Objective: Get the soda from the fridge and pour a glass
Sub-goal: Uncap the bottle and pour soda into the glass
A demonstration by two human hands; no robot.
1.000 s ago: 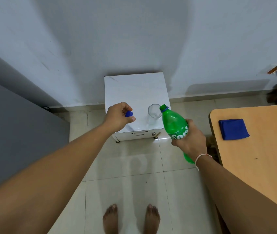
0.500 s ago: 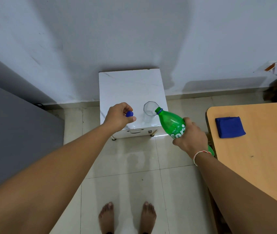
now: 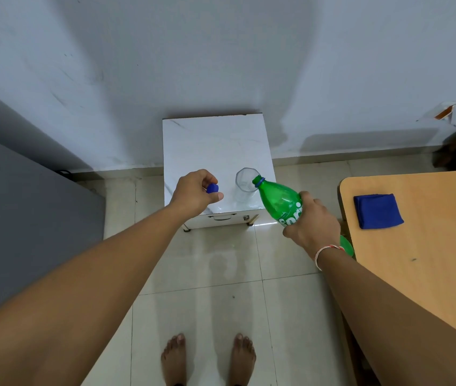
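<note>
1. Left hand (image 3: 193, 195): curled, thumb and fingers pinching the small blue plastic bottle cap (image 3: 212, 188) above the front left of the white marble-topped counter (image 3: 210, 140). Advice: keep it clear of the pour path, cap held ready for resealing.

2. Clear faceted drinking glass (image 3: 245, 185): upright near the counter's front right corner, apparently empty; no liquid level is discernible. Nothing steadies it, so the bottle neck should not knock the rim.

3. Green plastic soda bottle (image 3: 278, 201): uncapped, tilted leftward, its mouth at the glass rim. No stream is visible. Advice: raise the base slowly, keep the mouth over the rim's centre, and pause as foam rises.

4. Right hand (image 3: 311, 224): wrapped around the bottle's labelled middle, fingers closed firmly.

5. Folded blue cloth (image 3: 377, 210): on the wooden table (image 3: 430, 246), well apart; handy for spills.
</note>
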